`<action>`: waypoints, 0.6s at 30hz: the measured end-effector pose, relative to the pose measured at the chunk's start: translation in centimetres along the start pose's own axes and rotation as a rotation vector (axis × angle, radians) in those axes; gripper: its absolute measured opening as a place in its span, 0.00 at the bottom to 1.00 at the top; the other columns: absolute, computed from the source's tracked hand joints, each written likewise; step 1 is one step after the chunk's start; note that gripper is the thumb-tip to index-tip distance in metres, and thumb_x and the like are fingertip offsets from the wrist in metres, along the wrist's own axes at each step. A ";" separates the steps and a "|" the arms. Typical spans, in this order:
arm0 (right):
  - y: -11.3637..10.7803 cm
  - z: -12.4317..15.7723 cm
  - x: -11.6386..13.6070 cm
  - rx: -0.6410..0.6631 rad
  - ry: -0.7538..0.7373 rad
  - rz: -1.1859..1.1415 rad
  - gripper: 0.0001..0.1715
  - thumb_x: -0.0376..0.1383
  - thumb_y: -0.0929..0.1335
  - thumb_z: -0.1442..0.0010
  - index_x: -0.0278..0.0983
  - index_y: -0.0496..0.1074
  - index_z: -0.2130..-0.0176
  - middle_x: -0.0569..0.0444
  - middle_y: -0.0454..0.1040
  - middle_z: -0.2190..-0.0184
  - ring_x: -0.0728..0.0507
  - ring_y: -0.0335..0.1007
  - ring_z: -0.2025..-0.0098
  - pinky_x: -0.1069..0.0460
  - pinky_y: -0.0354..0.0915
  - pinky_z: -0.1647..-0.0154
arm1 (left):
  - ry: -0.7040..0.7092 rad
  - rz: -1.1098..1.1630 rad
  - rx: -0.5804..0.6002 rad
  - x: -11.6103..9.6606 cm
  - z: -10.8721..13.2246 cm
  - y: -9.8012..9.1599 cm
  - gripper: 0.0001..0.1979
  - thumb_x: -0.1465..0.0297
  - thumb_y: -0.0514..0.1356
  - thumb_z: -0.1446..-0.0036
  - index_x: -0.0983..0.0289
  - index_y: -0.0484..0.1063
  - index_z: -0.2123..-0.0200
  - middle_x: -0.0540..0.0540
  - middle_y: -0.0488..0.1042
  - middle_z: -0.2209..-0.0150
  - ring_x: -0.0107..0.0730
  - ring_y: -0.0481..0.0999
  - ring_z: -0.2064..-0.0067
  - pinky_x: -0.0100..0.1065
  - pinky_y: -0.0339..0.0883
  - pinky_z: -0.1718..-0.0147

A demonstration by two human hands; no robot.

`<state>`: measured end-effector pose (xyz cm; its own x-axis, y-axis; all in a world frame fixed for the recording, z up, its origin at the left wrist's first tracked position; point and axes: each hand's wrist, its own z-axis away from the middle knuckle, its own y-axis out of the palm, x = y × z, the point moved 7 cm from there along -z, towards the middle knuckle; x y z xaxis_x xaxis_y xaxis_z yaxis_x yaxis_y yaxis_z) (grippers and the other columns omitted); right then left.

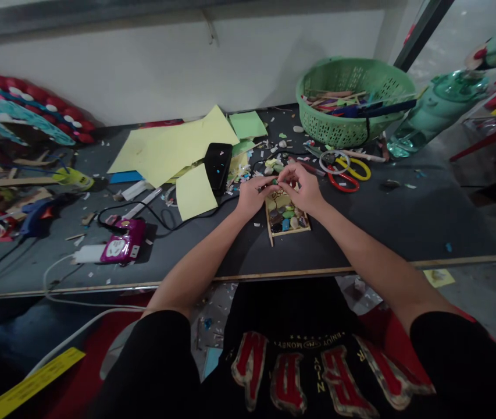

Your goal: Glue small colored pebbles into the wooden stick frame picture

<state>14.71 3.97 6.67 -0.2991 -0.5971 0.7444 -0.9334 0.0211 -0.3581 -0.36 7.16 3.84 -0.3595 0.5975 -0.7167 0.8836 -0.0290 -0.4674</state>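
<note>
Both hands meet over the upper edge of a small wooden-edged frame [291, 233] that lies on the dark table. Coloured stones [290, 215] fill its lower part, among them blue, green, black and pale ones. My left hand [254, 195] has its fingers closed around a tiny greenish piece [274, 181]. Fingertips of my right hand [300, 187] pinch at the same spot from the other side. The piece is too small to make out well. A stick end pokes out below the frame's left corner.
Beyond my hands lie yellow paper sheets [164, 151], a black phone [218, 166], scraps and loose stones. Scissors [348, 174] and a green basket [352, 125] are at the right, beside a bottle [439, 110]. A purple power adapter [123, 241] and cables lie left.
</note>
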 end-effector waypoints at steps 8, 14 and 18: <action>0.7 0.4 -0.5 0.107 -0.071 0.174 0.07 0.30 0.65 0.38 0.41 0.64 0.59 0.54 0.71 0.64 0.46 0.65 0.67 0.49 0.64 0.62 | 0.228 -0.181 0.060 -0.5 0.4 0.1 0.14 0.60 0.63 0.39 0.63 0.82 0.59 0.59 0.83 0.65 0.35 0.80 0.63 0.35 0.71 0.60; 1.2 0.5 -0.8 0.160 -0.077 0.127 0.11 0.26 0.62 0.39 0.41 0.62 0.59 0.54 0.68 0.64 0.47 0.64 0.67 0.50 0.62 0.63 | 0.294 -0.188 0.039 -0.5 0.5 0.2 0.13 0.60 0.63 0.39 0.63 0.82 0.61 0.58 0.83 0.65 0.34 0.81 0.63 0.35 0.72 0.60; 1.4 0.5 -0.6 0.194 -0.068 0.128 0.12 0.25 0.60 0.41 0.40 0.61 0.60 0.55 0.66 0.65 0.47 0.65 0.65 0.50 0.62 0.61 | 0.311 -0.165 0.043 -0.8 0.4 0.1 0.12 0.61 0.63 0.39 0.63 0.82 0.62 0.58 0.83 0.66 0.34 0.81 0.64 0.34 0.72 0.62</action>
<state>13.69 3.96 5.45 -0.3925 -0.6519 0.6488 -0.8312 -0.0506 -0.5537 -0.10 6.33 4.15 -0.3820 0.8121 -0.4411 0.8054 0.0584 -0.5899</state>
